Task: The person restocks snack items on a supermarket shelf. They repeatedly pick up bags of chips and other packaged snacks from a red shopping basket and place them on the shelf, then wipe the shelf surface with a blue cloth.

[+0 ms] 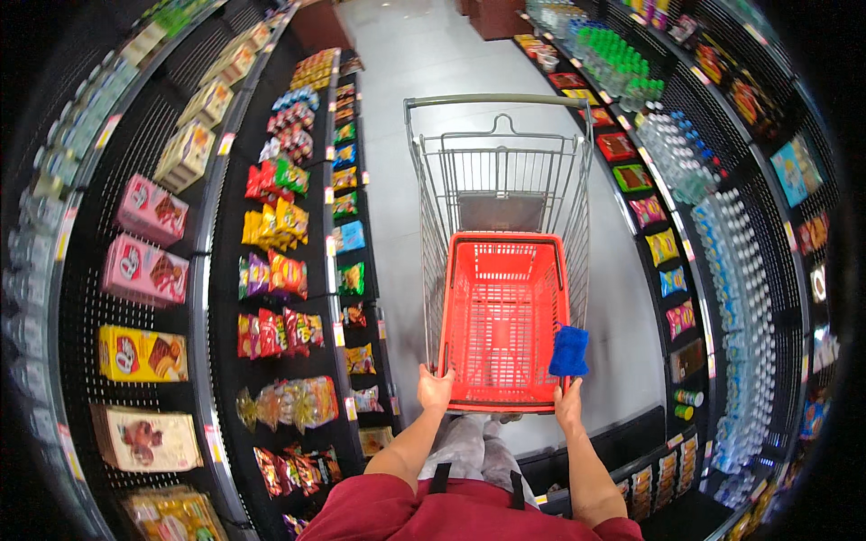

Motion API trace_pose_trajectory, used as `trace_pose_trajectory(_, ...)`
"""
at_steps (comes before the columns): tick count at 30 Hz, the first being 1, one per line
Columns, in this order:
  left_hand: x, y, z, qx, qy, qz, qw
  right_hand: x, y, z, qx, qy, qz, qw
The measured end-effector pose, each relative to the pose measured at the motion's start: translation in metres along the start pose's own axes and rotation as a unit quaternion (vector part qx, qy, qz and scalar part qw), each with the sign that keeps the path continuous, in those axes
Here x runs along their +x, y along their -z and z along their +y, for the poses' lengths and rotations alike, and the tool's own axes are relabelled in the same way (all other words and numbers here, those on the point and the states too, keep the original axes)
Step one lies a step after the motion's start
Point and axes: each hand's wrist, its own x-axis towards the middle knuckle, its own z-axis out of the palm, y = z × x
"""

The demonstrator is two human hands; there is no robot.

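A red plastic shopping basket (pixel 504 324) with slotted walls lies before me, with nothing inside it. My left hand (pixel 435 389) grips its left rim near the close corner, and my right hand (pixel 568 404) holds the right rim opposite. Just beyond the right hand, a blue cloth (pixel 570 350) hangs over that rim. Behind and around the basket stands a wire shopping cart (pixel 500 159), its handle bar (pixel 497 99) at the far end. Whether the basket rests in the cart or is held above it, I cannot tell.
Shelves line both sides of the aisle. On the left are bagged snacks (pixel 274 223) and pink boxes (pixel 147 270); on the right, water bottles (pixel 734 324) and snack packs (pixel 662 247). A low shelf (pixel 649 483) stands close behind my right arm. Grey floor (pixel 392 61) runs ahead.
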Motion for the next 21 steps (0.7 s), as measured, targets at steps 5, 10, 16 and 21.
trace_pose_trajectory(5,0.008,0.018,-0.020,-0.012,0.025,0.022,0.999,0.016,-0.009,-0.031,-0.021,0.032,-0.050,0.998)
trace_pose_trajectory(10,0.005,0.047,-0.019,-0.025,0.053,0.047,0.997,0.013,-0.020,-0.064,-0.050,0.042,-0.080,0.995)
trace_pose_trajectory(16,0.009,0.062,-0.063,0.000,0.068,0.073,0.995,0.003,-0.044,-0.076,-0.079,0.077,-0.075,0.991)
trace_pose_trajectory(21,0.021,0.075,-0.094,-0.022,0.080,0.087,0.993,-0.010,-0.058,-0.102,-0.061,0.083,-0.095,0.990)
